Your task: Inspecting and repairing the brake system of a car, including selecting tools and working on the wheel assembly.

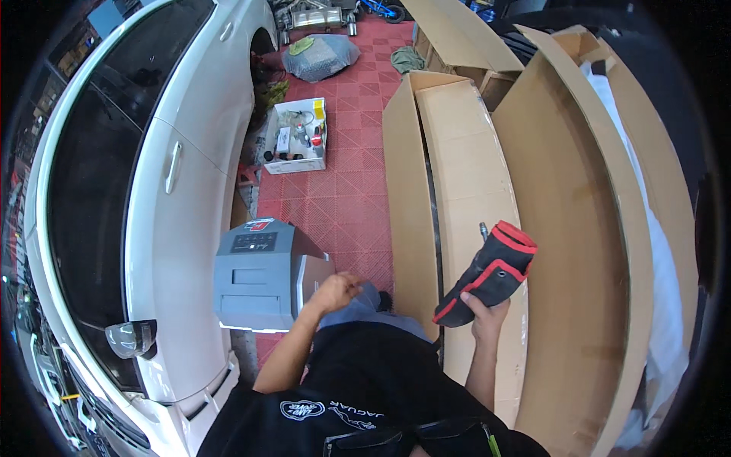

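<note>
My right hand grips a black fabric tool pouch with red edging by its lower end, thumb laid across it. The pouch is tilted, its upper end leaning to the right. A metal fitting shows beside its upper left edge; I cannot tell what it belongs to. Over my lap, my left hand has its fingers curled in, with nothing visible in them. Just left of that hand stands a grey boxy case with a dark control panel on top.
A white car lines the left side. Long cardboard boxes run along the right. On the red tile floor sits a white box of small parts. Farther off lie a wrapped bundle and a metal exhaust part.
</note>
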A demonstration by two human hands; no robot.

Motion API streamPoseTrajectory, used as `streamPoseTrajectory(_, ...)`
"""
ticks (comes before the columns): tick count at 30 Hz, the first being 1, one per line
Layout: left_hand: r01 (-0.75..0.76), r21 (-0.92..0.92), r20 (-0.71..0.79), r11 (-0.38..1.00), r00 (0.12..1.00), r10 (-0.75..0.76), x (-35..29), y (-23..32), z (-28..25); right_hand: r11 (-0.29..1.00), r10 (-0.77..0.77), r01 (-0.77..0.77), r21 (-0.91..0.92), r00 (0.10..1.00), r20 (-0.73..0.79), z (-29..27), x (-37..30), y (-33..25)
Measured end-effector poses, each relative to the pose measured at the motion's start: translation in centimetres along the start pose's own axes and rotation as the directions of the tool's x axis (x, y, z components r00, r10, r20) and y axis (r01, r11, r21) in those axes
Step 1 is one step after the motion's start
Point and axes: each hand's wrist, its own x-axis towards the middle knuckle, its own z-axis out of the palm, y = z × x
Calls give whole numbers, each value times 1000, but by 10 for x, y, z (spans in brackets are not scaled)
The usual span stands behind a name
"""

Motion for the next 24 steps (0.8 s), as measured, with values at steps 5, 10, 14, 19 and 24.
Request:
streamPoseTrajectory(5,64,-61,-228,996,971,-76,65,-31,-42,985,5,15,-169,993,115,39,76,-1)
streamPoseTrajectory(10,316,-173,-274,933,894,-354,118,-72,-70,970,32,17,-242,980,197,97,160,6)
streamPoseTrajectory(14,433,-371,-311,821,775,-550,156,-124,-86,964,35,33,-263,967,251,154,242,13)
streamPoseTrajectory(19,502,-528,-286,685,655,-700,200,-173,-127,965,80,3,-263,949,306,258,332,-5)
streamPoseTrajectory(24,511,-577,-244,637,637,-731,248,-192,-197,959,87,58,-276,869,487,342,423,-2)
